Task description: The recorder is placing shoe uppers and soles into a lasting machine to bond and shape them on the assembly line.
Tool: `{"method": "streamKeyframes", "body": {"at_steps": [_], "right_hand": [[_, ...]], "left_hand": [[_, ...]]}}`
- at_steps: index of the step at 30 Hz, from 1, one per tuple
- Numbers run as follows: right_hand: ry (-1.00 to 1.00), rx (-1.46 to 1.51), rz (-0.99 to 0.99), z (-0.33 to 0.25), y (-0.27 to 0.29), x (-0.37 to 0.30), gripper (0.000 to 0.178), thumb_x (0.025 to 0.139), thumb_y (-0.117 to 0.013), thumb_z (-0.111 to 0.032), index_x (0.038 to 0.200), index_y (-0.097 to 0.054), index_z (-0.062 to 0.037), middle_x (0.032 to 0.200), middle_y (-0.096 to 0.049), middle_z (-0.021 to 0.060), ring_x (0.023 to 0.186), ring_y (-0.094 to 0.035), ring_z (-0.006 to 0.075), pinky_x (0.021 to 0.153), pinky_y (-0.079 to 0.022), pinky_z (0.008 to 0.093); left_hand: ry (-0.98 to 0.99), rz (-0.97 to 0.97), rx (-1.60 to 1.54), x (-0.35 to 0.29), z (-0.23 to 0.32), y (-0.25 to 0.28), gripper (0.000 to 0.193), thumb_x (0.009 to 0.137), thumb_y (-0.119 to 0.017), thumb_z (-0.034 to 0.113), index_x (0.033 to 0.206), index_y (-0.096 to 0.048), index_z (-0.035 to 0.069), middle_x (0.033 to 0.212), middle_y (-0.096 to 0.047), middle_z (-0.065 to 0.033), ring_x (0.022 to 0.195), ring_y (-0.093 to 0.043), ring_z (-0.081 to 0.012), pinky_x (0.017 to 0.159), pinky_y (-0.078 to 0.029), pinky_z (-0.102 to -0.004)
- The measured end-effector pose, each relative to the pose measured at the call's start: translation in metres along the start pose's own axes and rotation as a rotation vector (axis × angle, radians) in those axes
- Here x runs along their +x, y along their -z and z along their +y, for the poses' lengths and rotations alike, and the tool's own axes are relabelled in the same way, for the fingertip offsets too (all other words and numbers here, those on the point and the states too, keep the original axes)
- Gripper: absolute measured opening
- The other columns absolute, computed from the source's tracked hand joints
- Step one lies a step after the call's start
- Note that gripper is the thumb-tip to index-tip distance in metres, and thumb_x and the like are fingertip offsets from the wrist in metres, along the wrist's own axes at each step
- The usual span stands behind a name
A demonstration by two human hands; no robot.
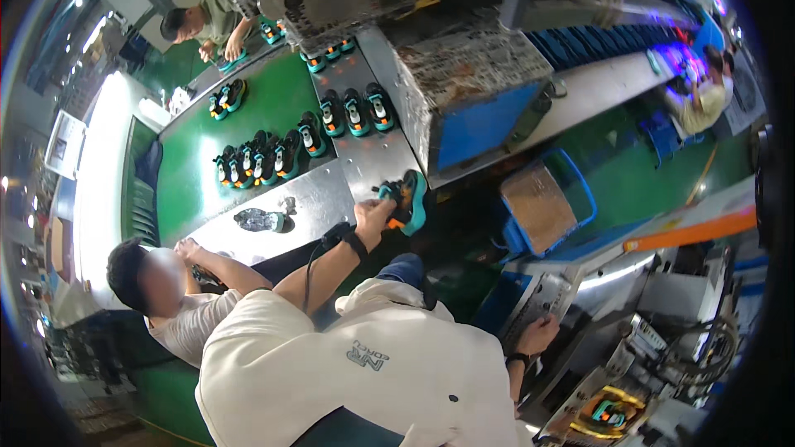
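My left hand [374,220] is closed on a black sneaker [408,202] with a teal sole and orange accents, gripping it at the near side. The sneaker is held tilted, just off the near end of a metal-topped bench [377,170]. Off to the right, my right hand [540,334] is at a metal machine panel [553,296], its fingers curled. What those fingers grip, if anything, is hidden. Similar sneakers [356,112] stand in a row on the metal strip, and several more [261,157] are grouped on the green worktop [186,170].
A co-worker [170,298] sits close on my left; another person [215,29] works across the table. A grey shoe-shaped piece [260,219] lies on the metal surface. A blue-framed chair [542,207] stands at the right. An orange-lit machine bay [609,414] is at lower right.
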State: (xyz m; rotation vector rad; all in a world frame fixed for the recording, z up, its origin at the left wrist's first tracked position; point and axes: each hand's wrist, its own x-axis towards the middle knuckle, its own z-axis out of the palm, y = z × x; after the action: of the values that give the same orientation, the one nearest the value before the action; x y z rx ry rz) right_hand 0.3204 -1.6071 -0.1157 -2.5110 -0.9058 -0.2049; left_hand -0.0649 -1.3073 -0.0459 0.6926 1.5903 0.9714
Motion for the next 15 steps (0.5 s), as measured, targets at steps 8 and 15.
{"method": "streamKeyframes", "body": {"at_steps": [8,15], "right_hand": [[0.052,0.341,0.081,-0.246,0.085,0.198,0.021,0.092,-0.06,-0.005,0.113,-0.064,-0.001,0.106,-0.065,0.0112,0.089,-0.061,0.0181,0.08,-0.05,0.0298],[1.056,0.426,0.26,-0.614,0.17,0.324,0.016,0.084,-0.065,0.004,0.1,-0.064,-0.0011,0.088,-0.06,0.0071,0.071,-0.049,0.0178,0.064,-0.043,0.0312]], "left_hand": [[-0.369,0.278,0.527,0.214,-0.047,-0.018,0.041,0.083,-0.065,0.03,0.105,-0.053,-0.003,0.1,-0.062,-0.0327,0.09,-0.061,-0.0504,0.071,-0.05,-0.0553],[-0.286,-0.236,0.538,0.199,0.012,0.005,0.052,0.086,-0.069,0.039,0.114,-0.052,-0.001,0.094,-0.067,-0.0209,0.09,-0.066,-0.0379,0.078,-0.051,-0.0461]]}}
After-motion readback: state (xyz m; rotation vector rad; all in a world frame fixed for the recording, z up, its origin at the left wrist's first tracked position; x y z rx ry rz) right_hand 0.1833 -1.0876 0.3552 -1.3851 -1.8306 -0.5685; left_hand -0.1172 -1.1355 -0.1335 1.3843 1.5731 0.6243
